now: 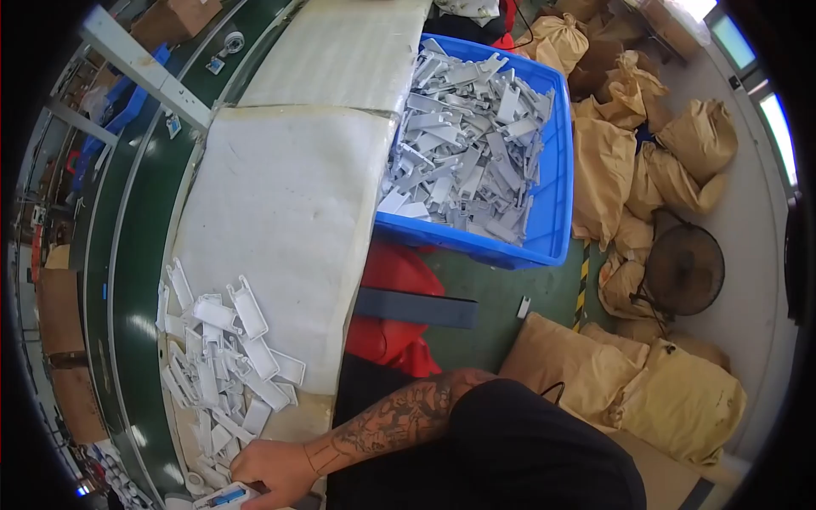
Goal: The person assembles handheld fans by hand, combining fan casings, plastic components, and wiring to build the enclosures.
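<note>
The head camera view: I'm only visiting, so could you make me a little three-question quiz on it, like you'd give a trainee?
1. Multiple choice. What colour is the bin heaped with pale parts?
A) Red
B) Blue
C) Yellow

2. True or false? The round fan stands at the left side of the picture.

3. Short answer. Which of the wearer's hands is in view, and what is it at?

Key
1: B.
2: False; the fan is at the right, near the brown sacks.
3: The right hand; it is at a white piece with blue in it, by the picture's lower edge.
</note>
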`<move>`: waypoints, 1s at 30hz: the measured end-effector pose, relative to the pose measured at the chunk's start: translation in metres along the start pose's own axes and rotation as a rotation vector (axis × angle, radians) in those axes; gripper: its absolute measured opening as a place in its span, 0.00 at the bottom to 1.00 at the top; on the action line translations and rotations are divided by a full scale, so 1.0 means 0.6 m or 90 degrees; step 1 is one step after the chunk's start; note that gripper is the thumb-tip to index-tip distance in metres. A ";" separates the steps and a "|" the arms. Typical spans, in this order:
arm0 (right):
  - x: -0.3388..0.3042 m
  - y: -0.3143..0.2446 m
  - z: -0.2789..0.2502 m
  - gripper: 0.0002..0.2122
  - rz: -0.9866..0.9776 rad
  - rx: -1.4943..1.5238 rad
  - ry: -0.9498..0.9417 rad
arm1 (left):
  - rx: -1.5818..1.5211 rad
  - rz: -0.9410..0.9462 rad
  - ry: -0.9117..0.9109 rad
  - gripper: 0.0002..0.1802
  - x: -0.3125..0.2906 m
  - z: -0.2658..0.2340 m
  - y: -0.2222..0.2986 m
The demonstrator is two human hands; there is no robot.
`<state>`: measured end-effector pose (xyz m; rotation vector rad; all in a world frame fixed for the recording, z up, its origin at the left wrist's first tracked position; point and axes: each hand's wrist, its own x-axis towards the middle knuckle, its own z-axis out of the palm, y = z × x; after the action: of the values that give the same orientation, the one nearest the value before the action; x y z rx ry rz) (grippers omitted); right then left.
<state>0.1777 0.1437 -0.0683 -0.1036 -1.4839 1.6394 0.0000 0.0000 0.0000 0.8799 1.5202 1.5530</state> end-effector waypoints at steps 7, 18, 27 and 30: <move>-0.029 -0.014 -0.029 0.31 0.076 -0.126 -0.122 | -0.030 -0.077 0.148 0.25 -0.016 0.028 -0.037; -0.152 -0.106 -0.214 0.20 0.043 -0.388 0.027 | 0.105 -0.016 0.189 0.18 -0.045 0.053 -0.011; -0.407 0.006 -0.417 0.16 0.322 -0.970 0.194 | 0.356 -0.158 0.282 0.26 -0.047 0.047 -0.051; -0.407 0.009 -0.404 0.14 0.296 -1.001 0.185 | 0.190 -0.139 0.279 0.31 -0.043 0.073 -0.038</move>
<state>0.4641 0.1709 -0.2575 -1.5276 -2.2206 0.3167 0.0523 -0.0031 -0.0195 0.5235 2.1261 1.4388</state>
